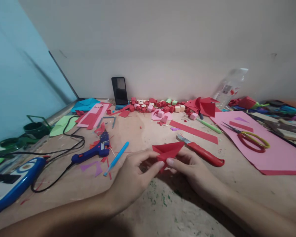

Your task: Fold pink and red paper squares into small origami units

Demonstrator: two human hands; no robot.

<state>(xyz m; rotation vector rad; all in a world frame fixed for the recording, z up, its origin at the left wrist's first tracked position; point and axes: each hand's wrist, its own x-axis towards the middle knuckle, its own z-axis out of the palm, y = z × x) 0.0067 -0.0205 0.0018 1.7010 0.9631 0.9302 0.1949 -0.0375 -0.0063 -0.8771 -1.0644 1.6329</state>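
Between my two hands I hold a folded piece of red paper just above the table, its upper edges spread into a pointed shape. My left hand pinches it from the left, thumb in front and fingers behind. From the right, my right hand grips the same paper, the two thumb tips close together at its lower middle. Some fingertips are hidden behind the paper. A red-handled utility knife lies just beyond my right hand. Near my left hand are a blue pen-like tool and a blue glue gun with its cord.
Scissors rest on pink paper at the right. Along the wall lie several small paper cubes, a leaning phone and a tilted plastic bottle. A red strip and a green pen lie mid-table.
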